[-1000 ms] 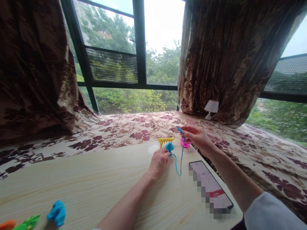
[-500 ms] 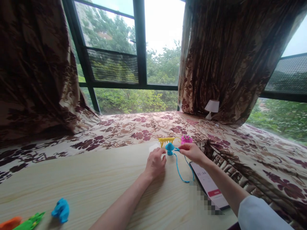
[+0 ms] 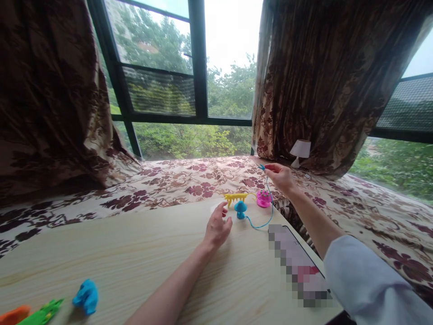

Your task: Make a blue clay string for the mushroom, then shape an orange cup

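Note:
My left hand [image 3: 217, 226] rests on the pale wooden table [image 3: 135, 262], fingers loosely apart, just left of a small blue mushroom-shaped bead [image 3: 240, 208] and holding nothing. My right hand [image 3: 280, 176] is raised above the patterned bedding, pinching the end of a blue string [image 3: 267, 198]. The string hangs down and curves back to the blue bead. A yellow comb-like bead [image 3: 235, 197] and a pink bead [image 3: 263, 198] lie close behind the blue one, near the table's far edge.
A phone [image 3: 297, 264] lies on the table at the right edge. A blue toy piece [image 3: 85, 296], a green one [image 3: 42, 312] and an orange one [image 3: 13, 315] sit at the near left. A small white lamp [image 3: 299, 151] stands by the curtain.
My right hand went down to the blue bead, then rose up and away to the right, drawing the blue string taut-ish through it. My left hand let go of the bead and opened.

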Motion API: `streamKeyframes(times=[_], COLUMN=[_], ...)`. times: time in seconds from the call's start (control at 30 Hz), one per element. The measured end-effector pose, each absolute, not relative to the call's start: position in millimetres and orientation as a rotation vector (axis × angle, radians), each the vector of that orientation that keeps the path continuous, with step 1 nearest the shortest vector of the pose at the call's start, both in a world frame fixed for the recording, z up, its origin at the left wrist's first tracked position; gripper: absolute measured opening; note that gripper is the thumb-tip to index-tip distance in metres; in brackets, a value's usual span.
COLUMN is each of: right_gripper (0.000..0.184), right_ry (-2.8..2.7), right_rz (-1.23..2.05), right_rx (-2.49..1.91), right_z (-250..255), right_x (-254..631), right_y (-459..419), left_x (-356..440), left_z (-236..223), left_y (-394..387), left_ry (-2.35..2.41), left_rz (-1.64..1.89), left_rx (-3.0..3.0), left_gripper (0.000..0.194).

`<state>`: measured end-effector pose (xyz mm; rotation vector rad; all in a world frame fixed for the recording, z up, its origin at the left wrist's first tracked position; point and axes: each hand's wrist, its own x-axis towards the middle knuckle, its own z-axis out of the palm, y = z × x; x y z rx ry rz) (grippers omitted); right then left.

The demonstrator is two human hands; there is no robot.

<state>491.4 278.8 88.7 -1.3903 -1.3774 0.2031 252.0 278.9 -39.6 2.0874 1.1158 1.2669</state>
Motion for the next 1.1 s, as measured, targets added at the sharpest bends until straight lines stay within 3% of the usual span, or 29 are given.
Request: streamKeyframes(times=[0.33, 0.67, 1.1], right_gripper=[0.020, 0.022, 0.021], right_ry=[-1.694, -1.890, -1.818], right_rz=[0.473, 0.488, 0.166], right_rx=[-1.431, -1.527, -2.361], right_z=[7.0, -0.8, -1.6], right_x=[476.1, 449.1, 503.7], right_y=[238.9, 232.3, 247.9], left_x=[242.4, 241.3, 241.0], left_z=[-40.7, -42.0, -45.1], left_y=[270.4, 272.4, 275.2], left_ry=[1.117, 1.131, 1.138], left_rz=[1.267, 1.295, 1.305], left_rx=[2.028, 1.985, 1.948], left_gripper=[0.043, 0.041, 0.039])
